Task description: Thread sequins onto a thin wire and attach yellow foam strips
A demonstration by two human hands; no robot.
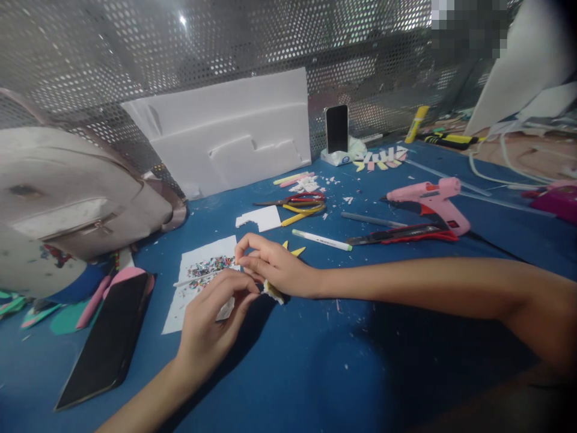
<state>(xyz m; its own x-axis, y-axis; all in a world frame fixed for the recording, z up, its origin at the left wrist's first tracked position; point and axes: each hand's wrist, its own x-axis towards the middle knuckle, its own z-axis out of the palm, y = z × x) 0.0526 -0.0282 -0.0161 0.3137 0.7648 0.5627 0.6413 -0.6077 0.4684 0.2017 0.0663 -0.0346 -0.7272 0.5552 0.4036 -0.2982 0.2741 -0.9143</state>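
My left hand (214, 319) is closed in a pinch over the near edge of a white paper sheet (174, 322). At its thumb and fingertip is a small pale yellow-and-white piece (273, 293), partly covered by my other hand. My right hand (277, 264) reaches in from the right, thumb and forefinger pressed together over the sheet's right edge. Whatever those fingers pinch is too small to make out. Multicoloured glitter flakes (198, 270) are heaped on the sheet, with a thin white stick (192, 279) lying across them. Yellow pointed pieces (297, 251) show behind my right hand.
Beyond the hands lie scissors (306, 207), a green-tipped white pen (322, 240), a red-handled cutter (406, 233) and a pink glue gun (433, 195). A dark phone (106, 343) lies at left beside a pale backpack (81, 192). Another phone (337, 129) stands at the back near white foam (234, 132).
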